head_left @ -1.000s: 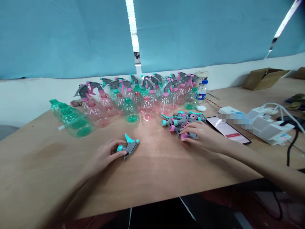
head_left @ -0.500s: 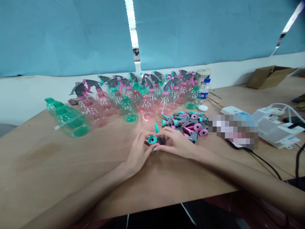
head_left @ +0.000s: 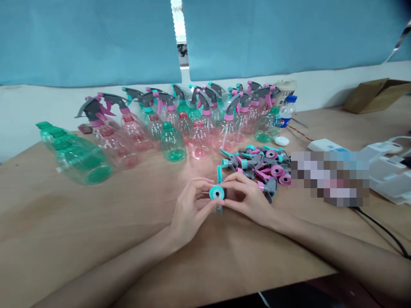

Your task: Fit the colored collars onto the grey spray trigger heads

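A grey and turquoise spray bottle trigger head [head_left: 217, 193] is held between both hands above the table, its round collar opening facing me and its turquoise lever pointing away. My left hand [head_left: 192, 209] pinches the collar from the left with thumb and fingers. From the right, my right hand [head_left: 248, 199] grips the same head, fingertips at the collar's side. Just beyond my right hand lies a pile of loose trigger heads [head_left: 257, 161] in grey, pink and turquoise. Behind my hands stand a green bottle [head_left: 173, 143] and a pink bottle [head_left: 199, 143], both without heads.
Several bottles with heads fitted [head_left: 228, 128] stand in rows at the back. Green bottles [head_left: 85, 160] lean or lie at the left. A Pepsi bottle [head_left: 285, 115], a white cap [head_left: 281, 140], white power adapters [head_left: 390, 171] and a cardboard box [head_left: 374, 96] are on the right.
The trigger head has turned so its collar opening faces me more squarely. Both hands still hold it. The camera view has shifted slightly.
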### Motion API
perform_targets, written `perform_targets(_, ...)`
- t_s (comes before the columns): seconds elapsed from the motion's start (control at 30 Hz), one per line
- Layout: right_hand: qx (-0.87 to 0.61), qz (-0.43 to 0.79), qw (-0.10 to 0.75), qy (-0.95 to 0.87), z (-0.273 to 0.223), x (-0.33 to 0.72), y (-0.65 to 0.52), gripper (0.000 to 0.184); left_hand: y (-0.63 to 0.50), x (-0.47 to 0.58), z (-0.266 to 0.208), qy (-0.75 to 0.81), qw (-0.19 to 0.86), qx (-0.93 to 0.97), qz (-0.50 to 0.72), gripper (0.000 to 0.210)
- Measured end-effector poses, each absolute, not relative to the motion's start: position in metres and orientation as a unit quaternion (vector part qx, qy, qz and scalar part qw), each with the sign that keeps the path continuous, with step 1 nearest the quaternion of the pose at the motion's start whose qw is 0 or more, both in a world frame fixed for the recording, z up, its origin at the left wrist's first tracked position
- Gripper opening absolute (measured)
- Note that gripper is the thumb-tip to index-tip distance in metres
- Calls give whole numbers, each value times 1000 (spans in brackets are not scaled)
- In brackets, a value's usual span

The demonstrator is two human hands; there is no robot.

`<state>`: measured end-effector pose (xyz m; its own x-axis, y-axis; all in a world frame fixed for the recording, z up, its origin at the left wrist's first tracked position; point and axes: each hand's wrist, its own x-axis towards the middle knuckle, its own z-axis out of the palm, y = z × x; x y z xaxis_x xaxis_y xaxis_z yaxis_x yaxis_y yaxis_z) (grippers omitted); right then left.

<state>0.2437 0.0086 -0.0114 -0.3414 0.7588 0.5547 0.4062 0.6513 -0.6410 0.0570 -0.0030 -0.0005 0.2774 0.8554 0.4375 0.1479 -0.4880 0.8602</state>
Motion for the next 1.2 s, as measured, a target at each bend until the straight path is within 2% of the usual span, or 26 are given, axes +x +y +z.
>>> perform_targets(0.17,-364,217,426,-799,-11,244,6,27,-4,57,0,375,416,677,478,22)
perform_targets(0.3,-356,206,404,-817,-11,240,2,38,-4,56,1,409,414,679,448,17)
perform_targets(0.4,-353,194,404,-821,-12,239,-1,34,-3,56,2,415,400,702,418,12)
perform_targets(0.5,-367,201,414,-809,-11,240,-1,25,-2,55,6,401,340,750,401,8)
perform_targets(0.6,-374,235,403,-801,-10,244,1,24,-3,54,8,379,247,801,392,5)
perform_targets(0.77,-394,277,397,-782,-9,251,3,24,-9,52,7,358,165,852,345,20)
perform_targets(0.9,-399,280,391,-781,-9,251,2,24,-11,53,6,371,126,863,318,24)
perform_targets(1.2,-407,204,367,-812,-10,251,4,21,-9,54,5,378,89,870,305,22)
